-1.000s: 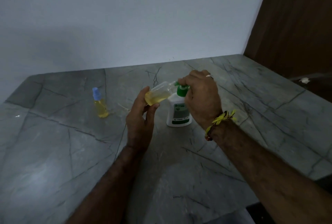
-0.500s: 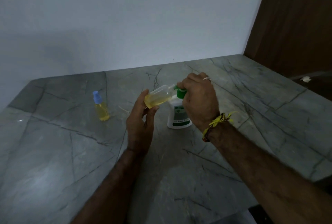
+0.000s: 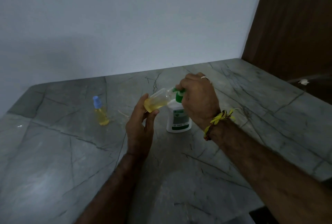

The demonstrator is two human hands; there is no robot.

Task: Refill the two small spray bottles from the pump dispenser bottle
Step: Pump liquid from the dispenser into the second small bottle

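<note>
The uncapped spray bottle (image 3: 159, 100) is held above the bench (image 3: 71, 160), just left of the pump dispenser bottle (image 3: 177, 118), lying well tilted: its long axis runs from lower left to upper right, the base toward the left hand and the open mouth pointing right and a little up, at the green pump spout (image 3: 175, 89). Yellow liquid pools in its lower, left part, roughly half full. The left hand (image 3: 142, 126) grips it by the base between thumb and fingers; the right hand (image 3: 197, 101) is curled over the green pump head (image 3: 179, 96), grasping it. This looks like the filling of the second bottle, since the other spray bottle (image 3: 100, 112) stands capped in blue, farther left. The next move probably calls for steady presses, with mouth kept against spout so nothing spills.
</note>
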